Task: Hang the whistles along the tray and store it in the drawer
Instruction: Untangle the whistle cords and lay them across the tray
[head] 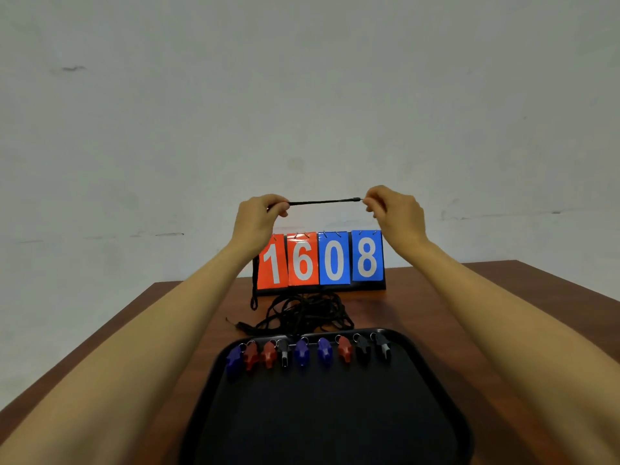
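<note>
A black tray (pixel 432 391) lies on the table in front of me. Several whistles (pixel 302 352), blue, red and black, sit in a row along its far edge, their black cords (pixel 302 313) piled behind the tray. My left hand (pixel 256 218) and my right hand (pixel 394 211) are raised above the table, each pinching one end of a black cord (pixel 323 202) stretched level between them. The cord's lower length hangs down from my left hand beside the scoreboard. Whether a whistle hangs on it is hidden.
A flip scoreboard (pixel 320 260) reading 1608, two red cards and two blue, stands at the table's far edge against a pale wall. The brown wooden table (pixel 141 333) extends left and right of the tray. No drawer is in view.
</note>
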Demonstrator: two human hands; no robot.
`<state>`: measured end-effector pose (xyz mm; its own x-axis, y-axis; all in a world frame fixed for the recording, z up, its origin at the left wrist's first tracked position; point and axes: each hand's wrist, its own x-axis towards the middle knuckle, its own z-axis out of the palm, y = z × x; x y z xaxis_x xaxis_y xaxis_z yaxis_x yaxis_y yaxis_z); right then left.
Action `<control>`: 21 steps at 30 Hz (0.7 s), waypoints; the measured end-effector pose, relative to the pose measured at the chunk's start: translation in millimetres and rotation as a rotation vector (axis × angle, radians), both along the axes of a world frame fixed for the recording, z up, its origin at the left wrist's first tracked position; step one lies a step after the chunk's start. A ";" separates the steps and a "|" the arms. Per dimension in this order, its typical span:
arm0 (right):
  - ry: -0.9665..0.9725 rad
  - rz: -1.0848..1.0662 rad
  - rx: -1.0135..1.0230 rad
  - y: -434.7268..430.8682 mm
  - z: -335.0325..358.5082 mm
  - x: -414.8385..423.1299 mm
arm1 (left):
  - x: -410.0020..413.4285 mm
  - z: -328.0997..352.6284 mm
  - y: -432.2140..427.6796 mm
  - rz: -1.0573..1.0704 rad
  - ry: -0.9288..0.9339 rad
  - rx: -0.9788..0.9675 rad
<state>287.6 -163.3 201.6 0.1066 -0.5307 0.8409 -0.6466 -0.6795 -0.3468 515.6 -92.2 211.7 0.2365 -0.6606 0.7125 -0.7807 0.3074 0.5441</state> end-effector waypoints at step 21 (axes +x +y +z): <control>0.092 0.007 0.681 114.1 -138.2 -92.2 | 22.0 -138.0 159.3 -0.026 -0.179 0.592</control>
